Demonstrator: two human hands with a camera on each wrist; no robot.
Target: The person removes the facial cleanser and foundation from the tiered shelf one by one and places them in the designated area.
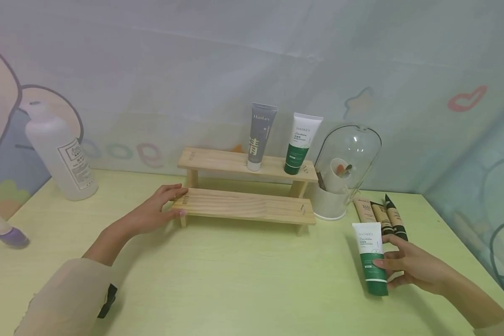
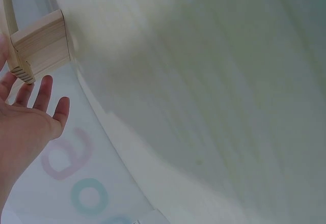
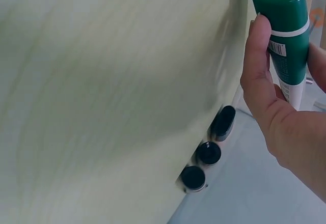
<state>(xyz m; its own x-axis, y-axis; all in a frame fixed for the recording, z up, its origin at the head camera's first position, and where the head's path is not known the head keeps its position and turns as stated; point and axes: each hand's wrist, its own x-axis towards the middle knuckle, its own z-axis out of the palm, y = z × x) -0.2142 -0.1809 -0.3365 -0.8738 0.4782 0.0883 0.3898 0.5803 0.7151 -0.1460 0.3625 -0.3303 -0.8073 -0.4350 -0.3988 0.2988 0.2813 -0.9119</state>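
Observation:
At the left end of the two-step wooden stand (image 1: 243, 205), my left hand (image 1: 157, 212) holds the lower board, with the thumb at the front edge and the fingers around the end. In the left wrist view the stand's leg (image 2: 43, 40) shows beyond the left hand (image 2: 25, 127). Over the right part of the table, my right hand (image 1: 411, 266) grips a white and green squeeze tube (image 1: 371, 261), cap down. A grey tube (image 1: 260, 135) and a matching white and green tube (image 1: 302, 144) stand on the upper board. The lower board is bare.
Right of the stand is a clear-domed white holder (image 1: 329, 203) with brushes. Several beige tubes with black caps (image 1: 395, 217) lie behind my right hand. A large white bottle (image 1: 63, 154) and a purple nail polish bottle (image 1: 10, 233) stand at the left.

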